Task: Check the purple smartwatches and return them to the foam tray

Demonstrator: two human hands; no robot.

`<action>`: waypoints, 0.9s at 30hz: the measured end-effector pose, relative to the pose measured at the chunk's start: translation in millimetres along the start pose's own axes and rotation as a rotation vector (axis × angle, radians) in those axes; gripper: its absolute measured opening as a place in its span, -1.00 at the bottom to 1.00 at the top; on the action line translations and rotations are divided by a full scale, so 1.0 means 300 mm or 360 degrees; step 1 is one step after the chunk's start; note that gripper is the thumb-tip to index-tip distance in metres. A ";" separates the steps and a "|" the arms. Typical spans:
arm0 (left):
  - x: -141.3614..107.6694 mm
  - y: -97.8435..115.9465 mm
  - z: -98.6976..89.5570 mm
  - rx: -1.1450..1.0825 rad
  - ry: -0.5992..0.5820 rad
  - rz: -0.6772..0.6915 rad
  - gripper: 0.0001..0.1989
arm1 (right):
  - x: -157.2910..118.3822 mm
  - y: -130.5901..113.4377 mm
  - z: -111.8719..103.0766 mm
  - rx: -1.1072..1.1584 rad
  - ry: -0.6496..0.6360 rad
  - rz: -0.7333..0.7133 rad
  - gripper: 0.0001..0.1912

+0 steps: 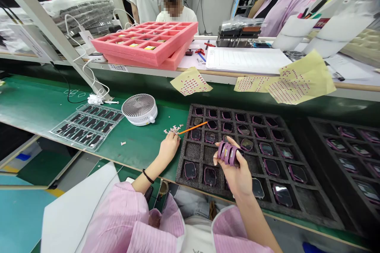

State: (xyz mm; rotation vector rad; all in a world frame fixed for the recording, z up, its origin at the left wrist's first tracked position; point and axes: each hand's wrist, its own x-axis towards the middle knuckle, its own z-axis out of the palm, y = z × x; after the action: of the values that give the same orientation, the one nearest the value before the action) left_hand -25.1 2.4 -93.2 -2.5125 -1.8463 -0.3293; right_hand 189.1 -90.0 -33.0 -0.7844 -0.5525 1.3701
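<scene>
Pinching an orange stick, the left hand closes; the right hand wraps a purple-banded device.

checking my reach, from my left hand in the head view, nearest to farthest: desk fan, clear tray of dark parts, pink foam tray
From the left hand:
1. White desk fan, on the green bench, ahead and left.
2. Clear tray of dark parts, farther left on the bench.
3. Pink foam tray, on the raised shelf beyond the bench.
</scene>
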 end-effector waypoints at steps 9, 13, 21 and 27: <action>-0.003 -0.014 -0.105 -0.0096 0.0048 0.0173 -0.79 | 0.007 -0.031 0.017 0.0151 0.0046 0.0253 -0.64; -0.043 0.045 -0.246 -0.0743 0.0371 0.0742 -0.81 | 0.013 -0.046 0.013 0.0232 -0.0060 0.0577 -0.62; -0.018 0.176 -0.341 -0.1002 0.0139 0.1428 -0.75 | -0.004 -0.051 0.013 0.0280 -0.0455 0.0943 -0.63; -0.012 0.169 -0.380 -0.0936 0.0041 0.1615 -0.71 | -0.002 -0.060 0.010 0.0345 -0.0507 0.1034 -0.66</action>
State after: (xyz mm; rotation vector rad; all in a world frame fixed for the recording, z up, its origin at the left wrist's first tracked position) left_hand 3.0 -31.1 23.7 -3.3350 -0.2726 -0.9104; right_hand 198.4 -90.6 -17.4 -0.5889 -0.3927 2.1413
